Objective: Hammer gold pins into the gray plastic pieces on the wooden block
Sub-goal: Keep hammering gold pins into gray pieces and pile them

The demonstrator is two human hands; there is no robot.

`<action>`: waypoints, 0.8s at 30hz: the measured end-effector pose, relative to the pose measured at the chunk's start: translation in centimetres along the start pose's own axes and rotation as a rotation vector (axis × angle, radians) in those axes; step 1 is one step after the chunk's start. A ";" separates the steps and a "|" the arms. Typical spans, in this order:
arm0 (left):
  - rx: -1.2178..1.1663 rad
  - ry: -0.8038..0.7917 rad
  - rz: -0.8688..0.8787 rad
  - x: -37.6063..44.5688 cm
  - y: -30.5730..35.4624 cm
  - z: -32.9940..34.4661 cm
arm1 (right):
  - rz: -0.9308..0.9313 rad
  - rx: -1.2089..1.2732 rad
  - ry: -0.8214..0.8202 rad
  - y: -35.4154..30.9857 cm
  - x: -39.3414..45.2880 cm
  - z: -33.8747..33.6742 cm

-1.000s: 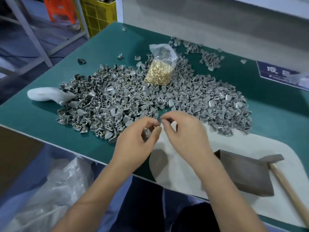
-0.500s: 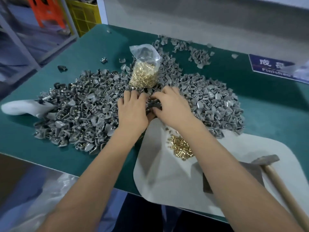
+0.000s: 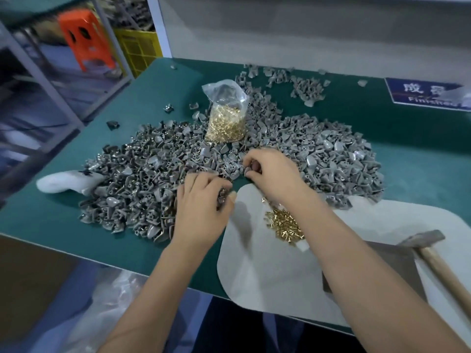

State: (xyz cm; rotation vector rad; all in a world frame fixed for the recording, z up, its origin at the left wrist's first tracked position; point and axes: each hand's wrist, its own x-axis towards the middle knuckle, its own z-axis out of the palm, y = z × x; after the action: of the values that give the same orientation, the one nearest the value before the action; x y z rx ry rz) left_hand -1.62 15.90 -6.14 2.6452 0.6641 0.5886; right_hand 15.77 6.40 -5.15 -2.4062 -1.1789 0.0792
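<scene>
both hands have left the empty pinch they made over the near edge of the worktop [image 3: 132, 240] a second ago and gone into the heap. the left hand [image 3: 201, 212] now sits at the heap's near rim with its fingers curled round a few gray plastic pieces [image 3: 221, 197]; the right hand [image 3: 272, 174] lies just beyond it, fingertips pinching what looks like another piece, though blur hides exactly what. the right hand's move forward has also uncovered a small loose pile of gold pins [image 3: 284, 225] on the pale mat [image 3: 254, 271], under the right forearm. in my judgement this is the gathering step: parts are being collected, and no pin has yet been seated or struck.

the gray pieces form a broad heap [image 3: 318, 159] across the middle of the worktop, small, curved, some with glossy rounded faces and some showing ribbed hollow undersides, lying every way up, so each will need turning before it takes a pin. a clear bag of gold pins [image 3: 225, 121] stands upright in the heap toward the far edge. the wooden block [image 3: 387, 261] lies on the mat near the right-hand near corner, partly hidden by the right forearm, with nothing visible on it, and the hammer [image 3: 438, 256] rests just beside it, untouched. a white wad [image 3: 63, 182] lies at the heap's left side.
</scene>
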 end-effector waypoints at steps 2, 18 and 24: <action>-0.001 0.010 0.002 -1.9 0.8 0.5 | 0.000 0.019 0.013 -0.1 -0.1 0.0; -0.449 0.048 0.004 -7.5 6.6 2.1 | 0.020 0.295 -0.102 -0.2 -12.6 -6.1; -0.454 0.056 0.107 -7.8 8.6 4.3 | 0.113 0.515 -0.073 2.1 -16.0 -6.9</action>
State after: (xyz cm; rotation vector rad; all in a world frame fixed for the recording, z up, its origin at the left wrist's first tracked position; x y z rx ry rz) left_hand -2.73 3.84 -8.54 2.2534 0.3510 0.7461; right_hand 8.90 -9.47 -2.18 -2.0194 -0.9134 0.4520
